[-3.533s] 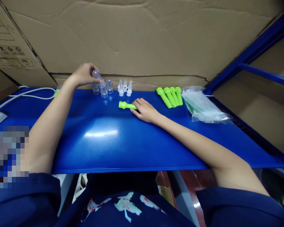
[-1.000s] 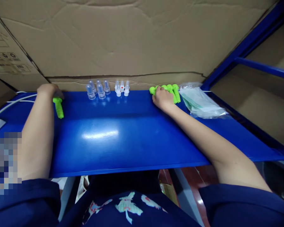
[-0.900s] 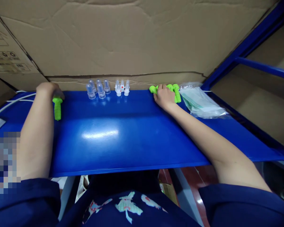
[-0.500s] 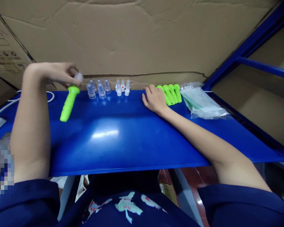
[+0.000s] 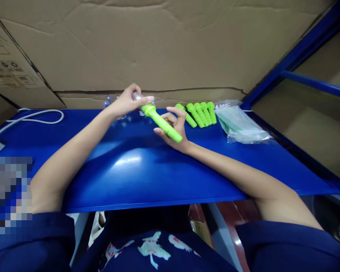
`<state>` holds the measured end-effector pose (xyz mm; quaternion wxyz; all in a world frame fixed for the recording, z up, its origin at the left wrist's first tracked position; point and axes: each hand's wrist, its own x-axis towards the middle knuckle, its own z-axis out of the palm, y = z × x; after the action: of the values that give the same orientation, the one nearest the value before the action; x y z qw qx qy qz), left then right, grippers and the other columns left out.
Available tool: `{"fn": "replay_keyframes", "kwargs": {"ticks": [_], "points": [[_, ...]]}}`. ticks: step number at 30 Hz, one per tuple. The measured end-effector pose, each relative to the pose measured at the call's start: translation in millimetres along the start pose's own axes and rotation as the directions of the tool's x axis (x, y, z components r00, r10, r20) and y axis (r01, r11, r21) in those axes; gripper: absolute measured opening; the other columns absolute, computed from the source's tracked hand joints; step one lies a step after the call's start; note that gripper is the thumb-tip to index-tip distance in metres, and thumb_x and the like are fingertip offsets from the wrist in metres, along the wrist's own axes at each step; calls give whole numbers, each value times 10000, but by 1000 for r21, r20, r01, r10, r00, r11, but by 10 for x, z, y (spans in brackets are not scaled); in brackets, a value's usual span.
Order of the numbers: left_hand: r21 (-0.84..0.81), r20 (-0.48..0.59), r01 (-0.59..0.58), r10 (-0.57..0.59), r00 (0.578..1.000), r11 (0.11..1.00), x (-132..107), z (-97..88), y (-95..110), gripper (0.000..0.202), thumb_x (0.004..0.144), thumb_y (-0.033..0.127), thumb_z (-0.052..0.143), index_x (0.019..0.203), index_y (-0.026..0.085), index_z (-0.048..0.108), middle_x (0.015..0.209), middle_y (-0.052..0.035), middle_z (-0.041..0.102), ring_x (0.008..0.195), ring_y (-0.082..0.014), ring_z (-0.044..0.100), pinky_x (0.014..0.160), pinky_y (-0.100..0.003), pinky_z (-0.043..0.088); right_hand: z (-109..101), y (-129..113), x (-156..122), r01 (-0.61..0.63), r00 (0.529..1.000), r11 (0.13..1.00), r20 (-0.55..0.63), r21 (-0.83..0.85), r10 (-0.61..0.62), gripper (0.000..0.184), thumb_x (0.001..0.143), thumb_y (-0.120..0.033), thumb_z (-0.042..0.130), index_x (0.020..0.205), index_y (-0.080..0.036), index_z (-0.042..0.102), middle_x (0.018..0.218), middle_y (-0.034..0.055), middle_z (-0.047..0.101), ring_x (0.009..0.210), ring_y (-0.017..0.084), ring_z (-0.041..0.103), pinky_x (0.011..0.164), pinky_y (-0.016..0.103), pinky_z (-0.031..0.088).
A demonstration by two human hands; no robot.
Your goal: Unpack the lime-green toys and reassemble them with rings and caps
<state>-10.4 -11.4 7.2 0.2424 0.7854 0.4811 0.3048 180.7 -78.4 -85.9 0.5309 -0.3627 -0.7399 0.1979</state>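
My left hand (image 5: 127, 104) is closed round the clear plastic cap (image 5: 136, 97) at the upper end of a lime-green ribbed handle (image 5: 166, 126). The handle slants down to the right, with a yellowish ring near the cap. Behind its lower part is my right hand (image 5: 177, 126), palm up and fingers apart; whether it touches the handle I cannot tell. One loose green handle (image 5: 187, 115) lies just beyond my right hand, left of a row of several more green handles (image 5: 201, 114).
Clear caps (image 5: 107, 101) stand at the back, mostly hidden by my left hand. A clear bag with whitish contents (image 5: 243, 122) lies right on the blue table (image 5: 147, 185). A white cable (image 5: 42, 115) loops at the left. Cardboard (image 5: 158, 49) walls the back.
My left hand has carried the capped green handle from the left to the middle. My right hand has left the loose green handle, turned palm up and come in towards the capped one.
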Motion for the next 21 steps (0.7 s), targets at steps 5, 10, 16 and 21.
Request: {"fn": "replay_keyframes", "kwargs": {"ticks": [5, 10, 16, 21], "points": [[79, 22, -60, 59, 998, 995, 75, 104, -250, 605, 907, 696, 421, 1173, 170, 556, 853, -88, 683, 849, -234, 678, 773, -376, 512, -32, 5, 142, -229, 969, 912, -5, 340, 245, 605, 835, -765, 554, 1134, -239, 561, 870, 24, 669, 571, 121, 545, 540, 267, 476], [256, 141, -317, 289, 947, 913, 25, 114, -244, 628, 791, 674, 631, 1181, 183, 594, 1073, -116, 689, 1068, -284, 627, 906, -363, 470, -37, 91, 265, -329, 889, 747, -77, 578, 452, 594, 859, -769, 509, 1028, -205, 585, 718, 21, 665, 549, 116, 532, 520, 233, 448], [433, 67, -243, 238, 969, 868, -65, 197, -145, 551, 946, 622, 364, 1024, 175, 678, 953, -141, 705, 1049, -317, 646, 913, -395, 450, -41, 41, 308, -383, 862, 673, -18, 633, 507, 534, 895, -717, 524, 865, -186, 576, 627, 19, 640, 491, 96, 479, 469, 219, 394], [330, 162, -137, 87, 983, 934, -36, 118, -114, 731, 947, 673, 181, 728, 169, 664, 645, -120, 638, 791, -288, 672, 772, -416, 484, -33, -11, 292, -394, 879, 695, 25, 601, 477, 472, 917, -640, 553, 863, -175, 612, 627, 28, 647, 504, 98, 474, 467, 218, 377]]}}
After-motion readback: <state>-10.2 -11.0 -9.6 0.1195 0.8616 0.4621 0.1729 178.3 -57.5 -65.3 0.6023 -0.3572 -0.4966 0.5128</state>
